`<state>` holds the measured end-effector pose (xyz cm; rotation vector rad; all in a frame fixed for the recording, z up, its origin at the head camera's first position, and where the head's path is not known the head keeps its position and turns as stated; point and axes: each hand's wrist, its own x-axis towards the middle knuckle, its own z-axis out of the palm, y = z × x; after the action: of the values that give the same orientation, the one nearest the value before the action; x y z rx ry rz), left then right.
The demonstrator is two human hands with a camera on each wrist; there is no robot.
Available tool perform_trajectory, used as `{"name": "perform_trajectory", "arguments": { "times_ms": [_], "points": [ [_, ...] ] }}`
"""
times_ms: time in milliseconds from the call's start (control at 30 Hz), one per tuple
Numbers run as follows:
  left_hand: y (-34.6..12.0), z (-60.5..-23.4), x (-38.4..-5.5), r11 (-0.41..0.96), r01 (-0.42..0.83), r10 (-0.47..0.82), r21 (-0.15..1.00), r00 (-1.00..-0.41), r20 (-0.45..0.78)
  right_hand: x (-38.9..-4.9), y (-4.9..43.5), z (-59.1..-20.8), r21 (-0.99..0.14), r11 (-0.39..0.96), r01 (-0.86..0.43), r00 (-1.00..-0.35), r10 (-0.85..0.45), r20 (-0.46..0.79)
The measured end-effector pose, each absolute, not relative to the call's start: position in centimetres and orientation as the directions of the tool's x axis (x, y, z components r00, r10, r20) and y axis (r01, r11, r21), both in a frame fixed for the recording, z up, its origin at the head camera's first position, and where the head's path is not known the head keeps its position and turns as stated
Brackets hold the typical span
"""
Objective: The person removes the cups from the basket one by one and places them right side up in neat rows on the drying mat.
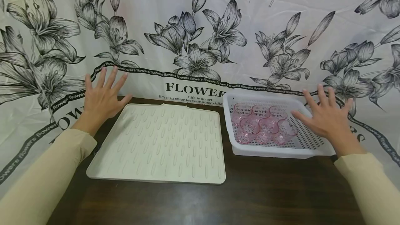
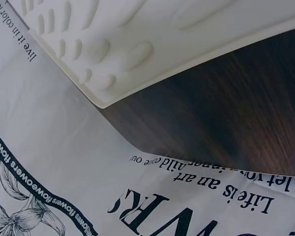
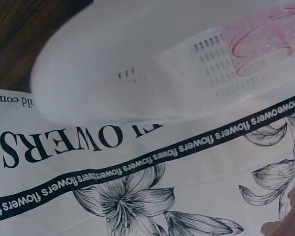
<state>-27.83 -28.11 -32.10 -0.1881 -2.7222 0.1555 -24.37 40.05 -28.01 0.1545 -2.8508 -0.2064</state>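
My left hand (image 1: 101,96) is held up with spread fingers above the back left corner of a cream ridged drying tray (image 1: 162,141). Over the right end of a white perforated plastic basket (image 1: 262,151) my right hand (image 1: 328,117) is raised too, its fingers apart and nothing in them. Several clear pink-tinted glasses (image 1: 265,124) stand together in the basket's left part. In the left wrist view a corner of the tray (image 2: 103,101) shows. The right wrist view takes in a rounded basket end (image 3: 88,73) and some pink glass rims (image 3: 265,39).
Tray and basket rest side by side on a dark brown wooden table (image 1: 200,200), a narrow gap between them. Behind and at both sides hangs a white cloth (image 1: 134,9) printed with black lilies and lettering.
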Motion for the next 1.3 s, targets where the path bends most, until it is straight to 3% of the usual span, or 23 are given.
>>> {"name": "perform_trajectory", "arguments": {
  "times_ms": [300,600,900,1300],
  "points": [
    [-28.1,-32.9,-27.4,0.983,0.165,0.183,-0.082,-0.926,0.331,-24.0,40.6,-28.6,0.131,0.983,-0.132,-0.963,-0.158,0.218],
    [-28.4,-33.7,-26.9,0.952,0.294,0.295,0.082,-0.956,0.007,-23.6,41.1,-29.8,-0.004,0.982,-0.188,-0.974,-0.186,0.128],
    [-29.2,-34.6,-25.7,0.93,0.36,0.364,0.081,-0.93,-0.045,-22.8,40.5,-30.1,-0.084,0.972,-0.218,-0.975,-0.22,-0.02],
    [-29.9,-36.0,-24.1,0.927,0.366,0.373,0.086,-0.922,-0.1,-23.0,39.8,-31.5,-0.151,0.972,-0.182,-0.974,-0.199,-0.107]
  ]
}}
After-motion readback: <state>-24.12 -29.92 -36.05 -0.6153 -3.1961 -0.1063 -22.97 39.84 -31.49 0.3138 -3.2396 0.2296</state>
